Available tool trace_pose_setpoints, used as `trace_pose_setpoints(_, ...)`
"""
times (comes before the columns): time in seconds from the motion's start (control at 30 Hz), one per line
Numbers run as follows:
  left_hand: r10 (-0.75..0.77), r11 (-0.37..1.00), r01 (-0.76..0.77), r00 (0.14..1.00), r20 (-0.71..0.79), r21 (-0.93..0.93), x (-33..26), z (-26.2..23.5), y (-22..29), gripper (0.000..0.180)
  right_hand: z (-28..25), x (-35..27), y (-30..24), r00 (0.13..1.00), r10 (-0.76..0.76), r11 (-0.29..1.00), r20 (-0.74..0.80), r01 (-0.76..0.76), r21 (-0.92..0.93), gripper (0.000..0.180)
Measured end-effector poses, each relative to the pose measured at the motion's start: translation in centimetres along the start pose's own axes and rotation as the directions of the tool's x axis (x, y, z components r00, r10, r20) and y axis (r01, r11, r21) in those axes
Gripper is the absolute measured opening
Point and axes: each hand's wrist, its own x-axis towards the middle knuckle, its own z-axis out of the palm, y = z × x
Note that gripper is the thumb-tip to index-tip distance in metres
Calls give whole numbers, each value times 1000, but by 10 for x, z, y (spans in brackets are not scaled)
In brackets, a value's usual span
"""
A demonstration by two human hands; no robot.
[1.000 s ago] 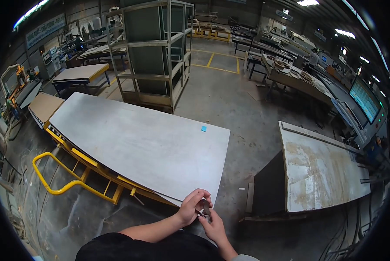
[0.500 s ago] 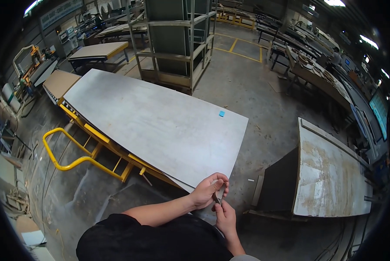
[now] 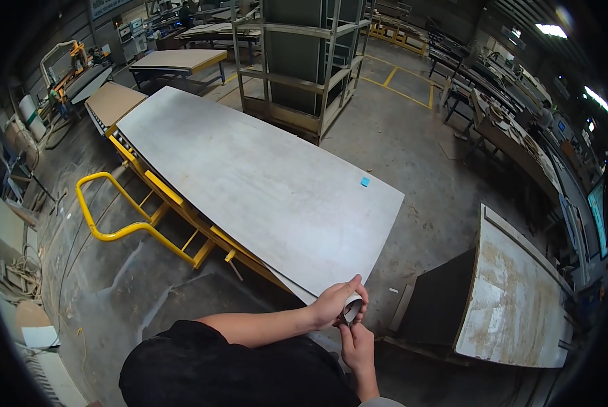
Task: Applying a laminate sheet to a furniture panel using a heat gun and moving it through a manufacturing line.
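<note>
While a pale board [image 3: 263, 183] lies on a yellow cart [image 3: 163, 188], a metal rack [image 3: 293, 121] stands beyond it on the grey floor [image 3: 402, 129]. By the board's near end, the left hand [image 3: 332, 305] curls its fingers around a small roll [image 3: 352, 308], and the right hand's [image 3: 359, 346] fingertips pinch its lower edge.

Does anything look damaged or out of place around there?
Yes: the white top of the dark stand at right is blotched brown, so it looks stained or worn. A small white scrap also lies loose on the floor. The curled strip in the left hand and right hand is too small to judge.
</note>
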Motion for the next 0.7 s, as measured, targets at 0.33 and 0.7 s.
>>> trace_pose_setpoints(0.33, 365, 924, -361, 931, 10, -125, 0, -1, 1, 38, -3, 10, -2, 966, 175, 981, -190, -187, -50, 24)
trace_pose_setpoints(0.7, 165, 986, -164, 940, 300, -29, -11, -25, 25, 53, -2, 4, -1, 982, 172, 908, -77, -128, 400, 22)
